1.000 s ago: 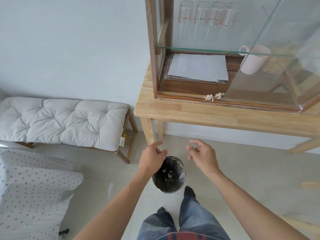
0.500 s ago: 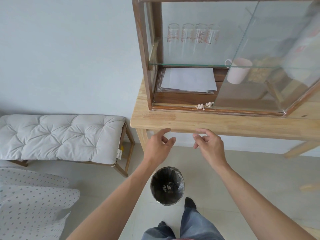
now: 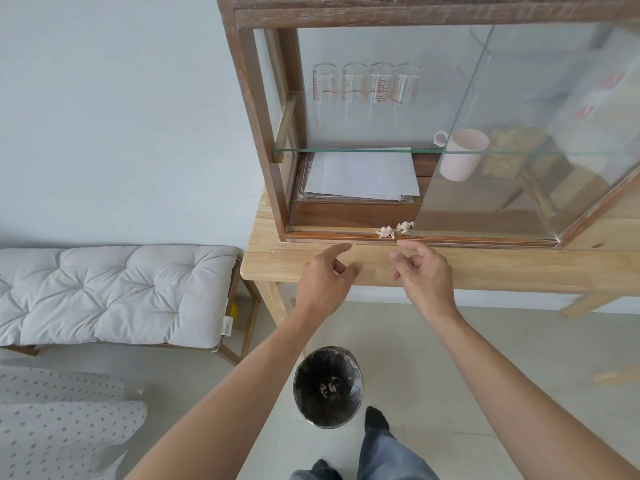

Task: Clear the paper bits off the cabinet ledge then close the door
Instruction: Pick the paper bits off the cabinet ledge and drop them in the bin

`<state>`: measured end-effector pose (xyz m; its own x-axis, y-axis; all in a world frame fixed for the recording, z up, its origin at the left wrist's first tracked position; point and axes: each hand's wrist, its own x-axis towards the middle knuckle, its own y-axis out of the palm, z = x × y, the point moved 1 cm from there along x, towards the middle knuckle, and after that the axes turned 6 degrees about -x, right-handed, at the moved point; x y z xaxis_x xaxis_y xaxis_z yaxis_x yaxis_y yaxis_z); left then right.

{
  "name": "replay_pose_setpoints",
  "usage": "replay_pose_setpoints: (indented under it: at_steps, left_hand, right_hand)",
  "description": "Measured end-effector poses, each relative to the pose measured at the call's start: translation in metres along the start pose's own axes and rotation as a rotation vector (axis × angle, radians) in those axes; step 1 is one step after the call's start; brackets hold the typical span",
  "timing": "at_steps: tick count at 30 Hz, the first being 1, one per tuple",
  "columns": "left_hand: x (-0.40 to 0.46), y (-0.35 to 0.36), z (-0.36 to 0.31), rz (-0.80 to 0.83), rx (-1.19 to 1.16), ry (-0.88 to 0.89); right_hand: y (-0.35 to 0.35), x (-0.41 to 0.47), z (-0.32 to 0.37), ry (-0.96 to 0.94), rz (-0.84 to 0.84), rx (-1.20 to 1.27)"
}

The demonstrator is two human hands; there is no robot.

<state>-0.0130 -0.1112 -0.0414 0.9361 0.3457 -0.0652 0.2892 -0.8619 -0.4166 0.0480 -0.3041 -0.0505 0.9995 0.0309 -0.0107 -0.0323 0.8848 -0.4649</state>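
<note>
Two small crumpled paper bits (image 3: 394, 230) lie on the front ledge (image 3: 332, 235) of a wooden glass cabinet, beside the left edge of its sliding glass door (image 3: 519, 133), which stands slid to the right. My left hand (image 3: 325, 278) is open over the table edge, index finger stretched toward the ledge, left of the bits. My right hand (image 3: 422, 271) is open with fingers curled, its fingertips just below the bits and not touching them. Neither hand holds anything.
The cabinet stands on a light wooden table (image 3: 485, 271). Inside are a stack of papers (image 3: 360, 176), a pink mug (image 3: 462, 154) and several glasses (image 3: 367, 84). A black-lined bin (image 3: 327, 386) holding paper bits sits on the floor below. A cushioned bench (image 3: 114, 292) is left.
Both hands have risen from above the bin to the table's front edge, close under the paper bits. The view has tilted upward toward the cabinet.
</note>
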Motion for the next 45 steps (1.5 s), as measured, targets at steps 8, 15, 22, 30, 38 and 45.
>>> replay_pose_setpoints:
  at_steps: [8, 15, 22, 30, 38, 45]
  left_hand:
    - [0.033, 0.021, -0.02, 0.026, 0.018, 0.04]
    - [0.054, 0.033, -0.027, 0.056, 0.022, 0.062]
    - [0.069, 0.049, -0.026, 0.095, 0.036, 0.037]
    - [0.073, 0.057, -0.027, 0.14, -0.019, 0.043]
    - [0.076, 0.055, -0.024, 0.077, -0.026, 0.072]
    - [0.061, 0.042, -0.01, 0.033, -0.068, 0.031]
  right_hand:
    - [-0.001, 0.028, 0.012, -0.002, -0.012, 0.03]
    - [0.0, 0.044, 0.012, 0.001, -0.008, 0.016]
    - [0.001, 0.049, 0.011, -0.003, 0.005, -0.135]
    - [-0.001, 0.046, 0.022, -0.04, 0.023, -0.702]
    - [-0.002, 0.045, 0.023, -0.063, -0.082, -0.752]
    - [-0.003, 0.048, 0.025, -0.098, -0.07, -0.804]
